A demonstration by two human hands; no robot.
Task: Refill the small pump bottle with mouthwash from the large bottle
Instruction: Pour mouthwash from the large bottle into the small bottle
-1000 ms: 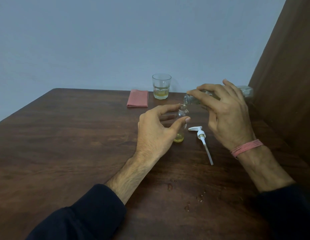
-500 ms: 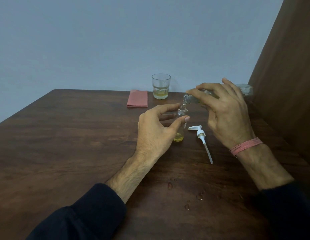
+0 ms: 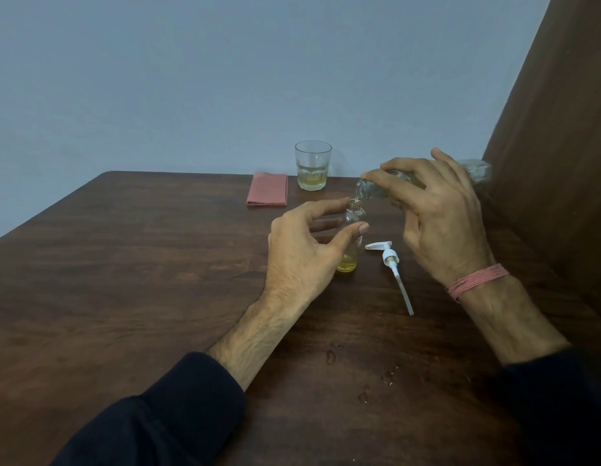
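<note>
Head view: right hand [image 3: 443, 223] grips big bottle [image 3: 389, 185] tipped over small bottle [image 3: 351, 240], which left hand [image 3: 302, 253] holds.

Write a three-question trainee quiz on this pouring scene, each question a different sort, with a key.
1. True or false: the pump head is screwed onto the small bottle.
2. Which hand tilts the large bottle? A. left hand B. right hand
3. Fill in: beside the glass lies a folded pink ____.

Key
1. False; it lies on the table.
2. B
3. cloth
</note>
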